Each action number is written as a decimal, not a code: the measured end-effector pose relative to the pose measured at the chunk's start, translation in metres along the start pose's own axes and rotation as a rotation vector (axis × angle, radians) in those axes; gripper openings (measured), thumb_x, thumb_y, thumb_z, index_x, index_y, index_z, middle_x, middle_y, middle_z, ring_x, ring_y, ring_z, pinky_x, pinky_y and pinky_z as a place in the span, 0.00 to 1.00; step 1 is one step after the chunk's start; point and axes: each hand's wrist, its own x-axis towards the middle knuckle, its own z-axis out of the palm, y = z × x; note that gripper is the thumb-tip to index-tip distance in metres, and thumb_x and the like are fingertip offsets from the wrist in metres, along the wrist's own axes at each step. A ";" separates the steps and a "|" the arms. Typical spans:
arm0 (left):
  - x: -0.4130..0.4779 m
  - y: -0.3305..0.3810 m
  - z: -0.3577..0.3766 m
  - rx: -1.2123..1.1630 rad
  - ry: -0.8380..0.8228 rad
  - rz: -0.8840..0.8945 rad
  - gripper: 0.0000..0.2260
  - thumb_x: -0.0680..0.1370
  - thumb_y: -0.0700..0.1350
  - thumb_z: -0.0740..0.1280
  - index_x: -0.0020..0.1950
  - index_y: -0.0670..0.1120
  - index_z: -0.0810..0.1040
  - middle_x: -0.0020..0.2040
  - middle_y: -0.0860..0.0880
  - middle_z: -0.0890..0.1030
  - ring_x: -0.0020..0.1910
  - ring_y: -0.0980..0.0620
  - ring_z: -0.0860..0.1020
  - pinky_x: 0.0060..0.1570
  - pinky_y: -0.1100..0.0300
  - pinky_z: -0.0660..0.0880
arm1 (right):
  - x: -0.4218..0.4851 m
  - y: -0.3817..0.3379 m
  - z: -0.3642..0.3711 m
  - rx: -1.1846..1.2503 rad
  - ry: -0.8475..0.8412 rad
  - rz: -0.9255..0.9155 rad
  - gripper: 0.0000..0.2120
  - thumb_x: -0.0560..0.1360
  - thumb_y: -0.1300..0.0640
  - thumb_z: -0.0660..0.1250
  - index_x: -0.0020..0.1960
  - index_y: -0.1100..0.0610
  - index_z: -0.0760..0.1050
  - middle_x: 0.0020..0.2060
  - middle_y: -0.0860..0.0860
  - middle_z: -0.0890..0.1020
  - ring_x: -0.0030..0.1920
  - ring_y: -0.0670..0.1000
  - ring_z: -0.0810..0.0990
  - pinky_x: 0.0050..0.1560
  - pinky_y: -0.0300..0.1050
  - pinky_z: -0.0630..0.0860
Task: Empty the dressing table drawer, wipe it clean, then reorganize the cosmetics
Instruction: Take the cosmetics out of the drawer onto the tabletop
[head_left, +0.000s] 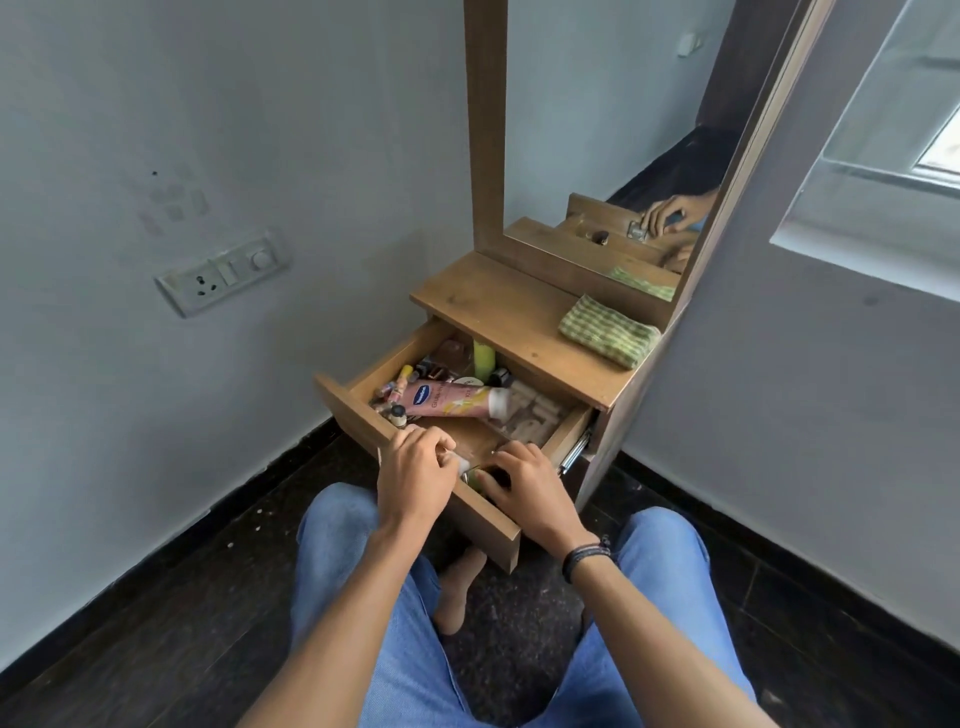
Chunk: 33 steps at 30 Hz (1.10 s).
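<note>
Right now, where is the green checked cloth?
In the head view, the green checked cloth lies on the dressing table top, at its right end beside the mirror, behind the open drawer.

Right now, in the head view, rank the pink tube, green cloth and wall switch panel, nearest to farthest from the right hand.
From right hand:
1. pink tube, in drawer
2. green cloth, on tabletop
3. wall switch panel, far left

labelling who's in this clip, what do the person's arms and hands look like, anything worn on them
The left forearm and right forearm are bare, with no sleeves in view. The left hand and its wrist carry nothing. The right hand has several thin dark cord bracelets at the wrist, with a small knot or bead. No rings show.
</note>
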 end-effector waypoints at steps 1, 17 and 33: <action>-0.001 -0.001 -0.001 -0.004 0.002 0.000 0.07 0.72 0.39 0.71 0.45 0.51 0.81 0.44 0.55 0.82 0.51 0.51 0.76 0.47 0.53 0.77 | -0.002 -0.001 0.003 0.003 0.009 -0.011 0.14 0.80 0.46 0.67 0.55 0.55 0.83 0.49 0.50 0.80 0.52 0.52 0.75 0.55 0.47 0.74; -0.012 0.003 0.000 -0.041 0.086 -0.028 0.15 0.75 0.31 0.67 0.55 0.48 0.79 0.53 0.53 0.82 0.52 0.52 0.80 0.57 0.51 0.74 | -0.028 -0.014 0.020 0.022 0.045 -0.108 0.26 0.81 0.33 0.56 0.57 0.51 0.82 0.50 0.46 0.80 0.56 0.49 0.74 0.59 0.44 0.73; -0.013 0.000 0.007 -0.076 0.115 -0.048 0.15 0.73 0.30 0.68 0.51 0.49 0.79 0.48 0.55 0.81 0.49 0.53 0.79 0.58 0.50 0.75 | -0.029 -0.015 0.019 0.052 0.055 -0.096 0.27 0.81 0.32 0.55 0.58 0.50 0.83 0.53 0.45 0.80 0.58 0.49 0.74 0.60 0.44 0.73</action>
